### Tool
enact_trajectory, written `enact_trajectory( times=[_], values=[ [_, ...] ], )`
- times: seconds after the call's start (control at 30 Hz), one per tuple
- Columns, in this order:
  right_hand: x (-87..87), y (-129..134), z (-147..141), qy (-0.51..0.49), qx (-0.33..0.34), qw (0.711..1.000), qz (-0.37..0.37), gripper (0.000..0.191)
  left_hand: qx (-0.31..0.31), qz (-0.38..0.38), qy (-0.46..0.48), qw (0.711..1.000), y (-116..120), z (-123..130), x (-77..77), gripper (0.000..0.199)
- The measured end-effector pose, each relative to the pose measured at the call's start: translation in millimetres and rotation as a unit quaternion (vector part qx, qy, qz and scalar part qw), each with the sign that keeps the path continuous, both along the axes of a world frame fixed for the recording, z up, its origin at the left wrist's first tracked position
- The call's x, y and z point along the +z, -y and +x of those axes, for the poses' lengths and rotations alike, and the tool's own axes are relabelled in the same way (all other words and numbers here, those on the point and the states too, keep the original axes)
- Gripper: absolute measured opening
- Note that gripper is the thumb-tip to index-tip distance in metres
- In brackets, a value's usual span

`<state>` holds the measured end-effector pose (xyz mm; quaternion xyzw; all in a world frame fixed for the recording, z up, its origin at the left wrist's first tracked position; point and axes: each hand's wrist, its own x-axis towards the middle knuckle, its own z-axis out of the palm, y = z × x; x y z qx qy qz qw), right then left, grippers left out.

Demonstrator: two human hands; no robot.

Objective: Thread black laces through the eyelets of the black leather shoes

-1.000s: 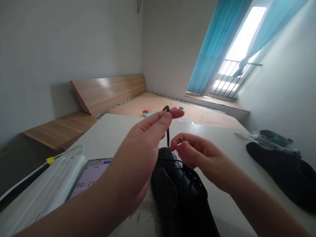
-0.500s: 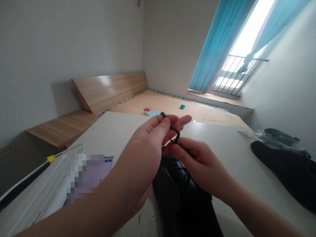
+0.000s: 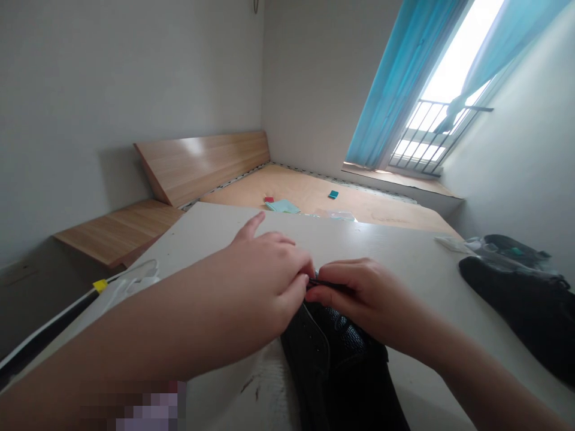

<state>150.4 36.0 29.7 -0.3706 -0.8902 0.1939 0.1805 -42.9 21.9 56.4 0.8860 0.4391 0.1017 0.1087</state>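
A black shoe (image 3: 314, 359) stands on the white table in front of me, its row of eyelets showing on the left flap. Over its front part my two hands meet. My left hand (image 3: 274, 275) pinches a black shoelace (image 3: 330, 284) between thumb and fingertips, with one finger stuck out to the left. My right hand (image 3: 359, 287) grips the same lace between thumb and bent forefinger, close beside the left fingertips. Most of the lace is hidden by the fingers, and so is the toe of the shoe.
A second black shoe (image 3: 512, 311) lies at the right, with a clear plastic bag (image 3: 489, 251) behind it. Pale cables with a yellow tag (image 3: 100, 285) run along the left. A bed (image 3: 305, 185) with small cards lies beyond the white table (image 3: 215, 227).
My left hand has come down and turned palm-down beside the right hand. The lace loop that stood up between the hands is now drawn low over the shoe.
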Motion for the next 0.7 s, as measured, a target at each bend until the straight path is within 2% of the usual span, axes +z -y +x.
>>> enact_trajectory(
  times=[0.07,0.27,0.47,0.6,0.7],
  values=[
    [-1.0,-1,1,0.017,0.002,1.0,0.003,0.039,-0.015,-0.041,-0.025,0.999,3,2,2.5,0.034],
    [-1.2,1,1,0.052,0.028,0.998,0.018,0.034,-0.001,-0.047,-0.029,0.998,-1,3,1.2,0.028],
    [3.1,1,1,0.118,-0.046,0.992,-0.012,0.034,0.073,-0.049,-0.073,0.993,-5,-3,-10.3,0.027],
    [2.6,-1,0,0.176,-0.044,0.982,-0.06,0.032,0.072,-0.054,-0.084,0.992,-3,-1,-19.4,0.025],
    [0.7,-1,-1,0.189,-0.038,0.979,-0.069,0.024,0.061,-0.06,-0.092,0.992,-2,3,-24.6,0.023]
  ],
)
